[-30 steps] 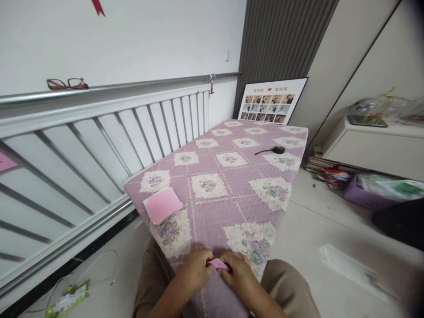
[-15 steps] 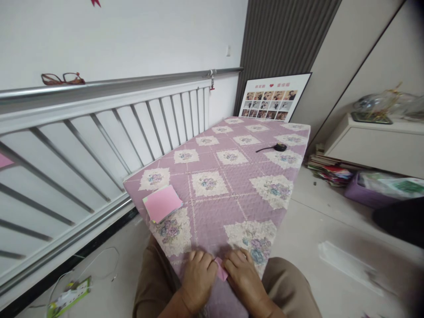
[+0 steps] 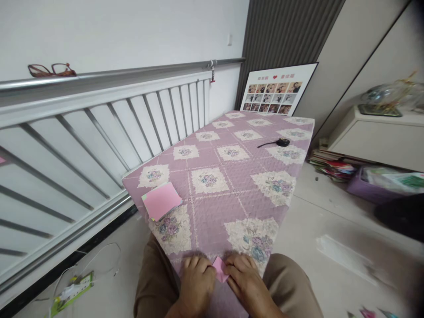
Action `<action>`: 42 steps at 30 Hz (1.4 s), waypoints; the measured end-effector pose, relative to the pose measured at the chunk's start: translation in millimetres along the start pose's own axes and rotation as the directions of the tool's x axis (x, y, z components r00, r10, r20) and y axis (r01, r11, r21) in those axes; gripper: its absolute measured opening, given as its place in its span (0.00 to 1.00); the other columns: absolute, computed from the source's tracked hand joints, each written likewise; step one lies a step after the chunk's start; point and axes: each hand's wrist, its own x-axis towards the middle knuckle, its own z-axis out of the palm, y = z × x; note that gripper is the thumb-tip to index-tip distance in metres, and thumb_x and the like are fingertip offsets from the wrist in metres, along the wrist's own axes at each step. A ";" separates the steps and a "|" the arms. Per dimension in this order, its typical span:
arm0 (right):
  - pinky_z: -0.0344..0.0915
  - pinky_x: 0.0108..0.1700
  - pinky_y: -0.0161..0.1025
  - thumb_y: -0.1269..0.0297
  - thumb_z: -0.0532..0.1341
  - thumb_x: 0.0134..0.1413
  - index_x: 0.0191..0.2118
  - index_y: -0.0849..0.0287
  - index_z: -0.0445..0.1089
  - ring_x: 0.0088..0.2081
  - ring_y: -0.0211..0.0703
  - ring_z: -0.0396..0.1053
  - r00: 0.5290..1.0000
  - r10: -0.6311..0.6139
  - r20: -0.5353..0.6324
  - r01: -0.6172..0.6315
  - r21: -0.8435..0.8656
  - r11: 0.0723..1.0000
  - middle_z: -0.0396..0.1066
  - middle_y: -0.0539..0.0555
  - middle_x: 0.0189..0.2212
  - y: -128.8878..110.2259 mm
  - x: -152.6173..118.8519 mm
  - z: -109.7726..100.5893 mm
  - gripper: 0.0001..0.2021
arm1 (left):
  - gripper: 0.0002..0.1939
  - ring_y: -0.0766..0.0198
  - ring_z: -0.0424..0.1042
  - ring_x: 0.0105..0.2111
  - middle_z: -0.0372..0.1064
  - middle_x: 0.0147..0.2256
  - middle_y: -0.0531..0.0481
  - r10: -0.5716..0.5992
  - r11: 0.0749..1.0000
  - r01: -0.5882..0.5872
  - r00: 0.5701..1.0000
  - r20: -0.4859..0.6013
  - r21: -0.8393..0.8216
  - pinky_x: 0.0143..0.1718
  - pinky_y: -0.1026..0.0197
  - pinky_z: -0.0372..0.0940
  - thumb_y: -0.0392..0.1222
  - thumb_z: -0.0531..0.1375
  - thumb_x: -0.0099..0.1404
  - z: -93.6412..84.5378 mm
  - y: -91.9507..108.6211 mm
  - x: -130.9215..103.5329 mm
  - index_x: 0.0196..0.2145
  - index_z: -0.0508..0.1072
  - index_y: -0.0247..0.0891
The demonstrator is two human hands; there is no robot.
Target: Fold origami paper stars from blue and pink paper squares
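Note:
Between my hands at the near edge of the table lies a small folded piece of pink paper point(image 3: 220, 270). My left hand point(image 3: 198, 279) has its fingers curled down on the cloth and pinches the paper's left side. From the other side my right hand point(image 3: 243, 278) bends its fingers onto the paper's right edge. Both thumbs are mostly hidden. A stack of pink paper sheets point(image 3: 162, 201) rests farther up on the left of the table, apart from my hands.
A purple flowered tablecloth point(image 3: 212, 212) covers the table. On it, far right, is a black round object with a strap point(image 3: 282, 141). A white radiator point(image 3: 132, 106) runs along the left, with glasses point(image 3: 53, 70) on its pipe. A power strip point(image 3: 74, 291) lies on the floor.
The pink paper shows a little more between my fingers, and my right hand's fingers have shifted slightly on it. The view has tilted a little; the stack stays in place.

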 end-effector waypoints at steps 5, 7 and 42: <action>0.56 0.43 0.42 0.72 0.65 0.49 0.31 0.55 0.68 0.38 0.43 0.65 0.997 0.073 0.003 -0.072 -0.022 0.997 0.69 0.49 0.33 1.1 -1.7 3.3 0.06 | 0.06 0.61 0.62 0.38 0.69 0.34 0.54 -0.114 0.981 0.117 0.993 0.030 -0.153 0.41 0.55 0.51 0.35 0.58 0.63 -4.3 1.7 -1.0 0.28 0.72 0.41; 0.56 0.42 0.42 0.70 0.65 0.50 0.30 0.56 0.67 0.37 0.44 0.65 0.996 0.087 0.012 -0.086 -0.048 0.995 0.69 0.50 0.33 1.6 -1.8 3.9 0.05 | 0.07 0.61 0.62 0.38 0.68 0.34 0.53 -0.151 0.973 0.157 0.987 0.046 -0.171 0.42 0.55 0.52 0.34 0.57 0.63 -5.7 2.5 -0.8 0.28 0.71 0.41; 0.53 0.37 0.44 0.64 0.62 0.54 0.25 0.53 0.69 0.36 0.47 0.65 0.937 0.344 -0.059 -0.348 -0.248 0.904 0.70 0.50 0.30 -8.3 9.8 9.0 0.07 | 0.10 0.52 0.66 0.41 0.71 0.37 0.48 -0.287 0.955 0.294 0.909 0.302 0.023 0.42 0.51 0.53 0.39 0.52 0.64 -29.2 9.0 26.7 0.34 0.74 0.42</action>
